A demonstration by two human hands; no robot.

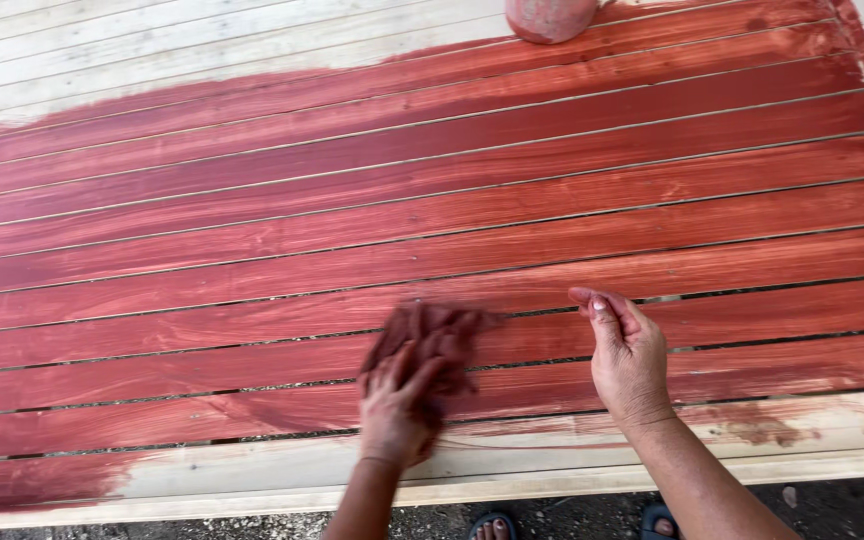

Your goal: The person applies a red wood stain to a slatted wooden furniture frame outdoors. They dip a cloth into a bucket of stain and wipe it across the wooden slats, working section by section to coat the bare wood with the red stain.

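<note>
Currently, the left hand [397, 405] is clenched around a stain-soaked rag [430, 345], dark red-brown, which is pressed flat on the slatted wooden surface [252, 60]; both hand and rag are motion-blurred. The rag lies on a stained plank near the front edge, just above the bare strip of pale wood along that edge. The right hand [627, 355] hovers just beside the rag, to its right, holding nothing, fingers loosely curled with fingertips [592, 300] drawn together and tinted red. Most of the planks carry red stain with grain showing through; the far left planks and the near border remain unstained. A red-smeared container [550, 18] stands at the far edge, where stained and bare wood meet, cut off by the frame. Sandalled toes [492, 527] show on the ground below the near edge.
</note>
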